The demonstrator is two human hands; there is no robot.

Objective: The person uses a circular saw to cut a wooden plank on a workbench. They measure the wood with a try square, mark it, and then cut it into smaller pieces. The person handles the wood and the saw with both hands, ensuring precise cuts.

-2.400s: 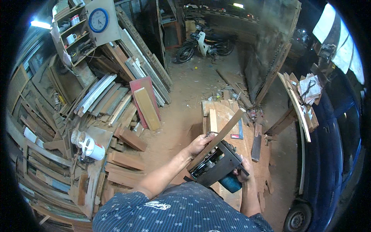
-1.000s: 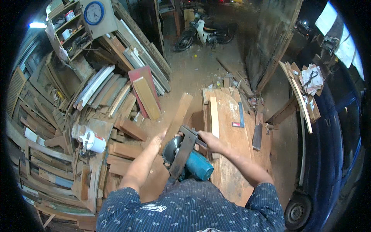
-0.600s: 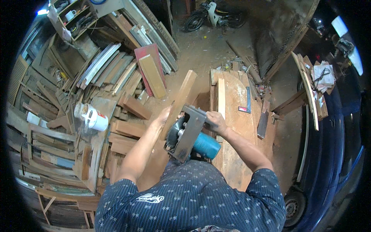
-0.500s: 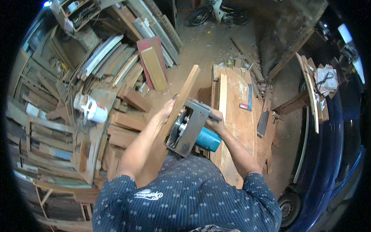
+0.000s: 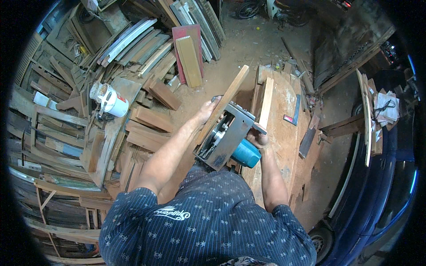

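Observation:
Raised in front of my body is a circular saw (image 5: 230,141), tilted, with its flat metal base plate facing up and its teal motor housing at the lower right. A long, narrow wooden strip (image 5: 233,85) lies slantwise along the saw's left side. My left hand (image 5: 207,110) is closed around the strip near its middle, some fingers hidden behind it. On the far right side of the saw, my right hand (image 5: 259,136) grips it by a part hidden behind the base plate. The round metal parts show in the opening beside the strip.
Right of the saw, a wooden workbench (image 5: 279,146) bears a pale wooden batten (image 5: 266,102) and a try square (image 5: 295,111). Stacked boards (image 5: 148,119) and a white bucket (image 5: 116,104) stand left. A dark blue vehicle (image 5: 372,186) is at right.
The view has shifted, so the surroundings sit differently in the picture. Both hands still hold the saw and wooden strip together, now slightly farther right in view.

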